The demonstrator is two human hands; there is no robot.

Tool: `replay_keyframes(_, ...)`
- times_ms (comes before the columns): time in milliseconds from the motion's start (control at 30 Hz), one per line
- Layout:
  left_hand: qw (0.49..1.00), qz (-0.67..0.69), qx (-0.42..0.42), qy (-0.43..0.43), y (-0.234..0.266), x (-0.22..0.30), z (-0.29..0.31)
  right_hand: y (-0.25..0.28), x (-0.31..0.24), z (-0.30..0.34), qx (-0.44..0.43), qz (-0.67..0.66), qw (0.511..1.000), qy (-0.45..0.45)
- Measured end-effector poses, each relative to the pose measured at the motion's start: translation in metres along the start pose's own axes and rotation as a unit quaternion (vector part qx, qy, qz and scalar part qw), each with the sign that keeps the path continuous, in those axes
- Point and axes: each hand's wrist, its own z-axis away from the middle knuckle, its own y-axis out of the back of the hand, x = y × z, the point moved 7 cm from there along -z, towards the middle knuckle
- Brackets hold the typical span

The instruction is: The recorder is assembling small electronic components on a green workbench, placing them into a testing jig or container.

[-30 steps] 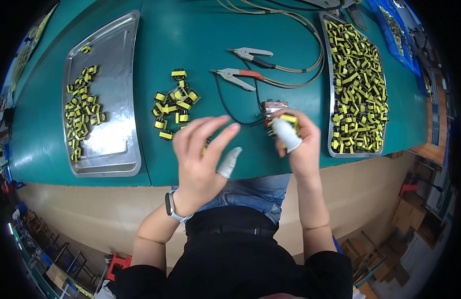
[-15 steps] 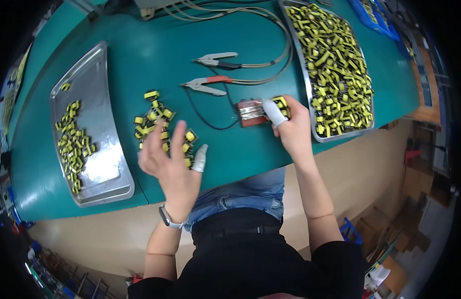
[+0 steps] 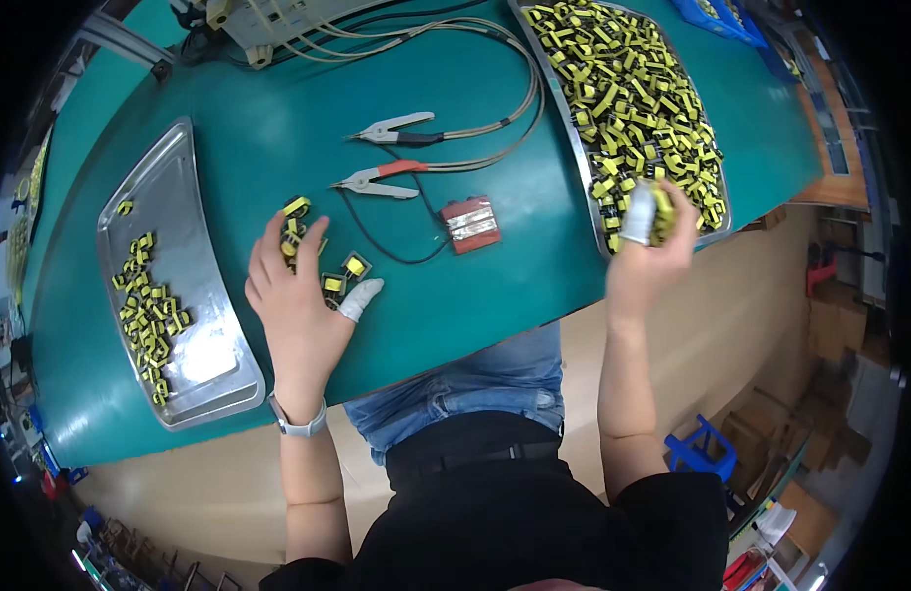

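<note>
Your L hand (image 3: 300, 305) is spread, thumb well out, over the loose parts (image 3: 355, 266) left of ctr on the bench (image 3: 475, 315); can't tell if its fingertips grip any. Your R hand (image 3: 662, 231) is curled round a blurred yellow part (image 3: 664, 219), over the near end of the R tray (image 3: 716, 235). Red block (image 3: 470, 225) w/ shiny strips lies betw. your hands. Any markings on parts too small to read.

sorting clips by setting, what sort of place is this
Probably an electronics assembly or testing workshop: a tray heaped with yellow-and-black components, two clip leads and a green workbench.
</note>
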Motion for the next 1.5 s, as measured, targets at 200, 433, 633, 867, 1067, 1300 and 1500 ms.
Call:
replay_keyframes(200,0.998,0.015,0.003,-0.062,0.000,0.006,0.003,0.006,0.031,-0.007,-0.037,0.137,0.989,0.050)
replay_keyframes(433,0.990,0.056,-0.034,-0.128,0.005,0.007,0.008,0.008,-0.011,0.011,-0.006,0.143,0.977,0.161)
replay_keyframes(633,0.992,0.110,0.011,-0.058,0.017,0.002,-0.004,-0.072,-0.124,0.080,-0.420,-0.177,0.860,0.230)
replay_keyframes(867,0.983,0.139,-0.083,-0.086,0.002,0.009,-0.017,-0.113,-0.165,0.117,-0.469,-0.186,0.822,0.263)
replay_keyframes(1067,0.978,0.140,-0.105,-0.111,0.014,0.017,-0.006,-0.103,-0.150,0.125,-0.482,-0.144,0.822,0.268)
replay_keyframes(1300,0.965,0.161,-0.113,-0.172,0.010,0.044,0.012,-0.066,-0.111,0.080,-0.435,-0.153,0.876,0.141)
replay_keyframes(1500,0.968,0.186,-0.078,-0.152,0.006,0.046,0.009,-0.061,-0.069,0.044,-0.391,-0.130,0.906,0.091)
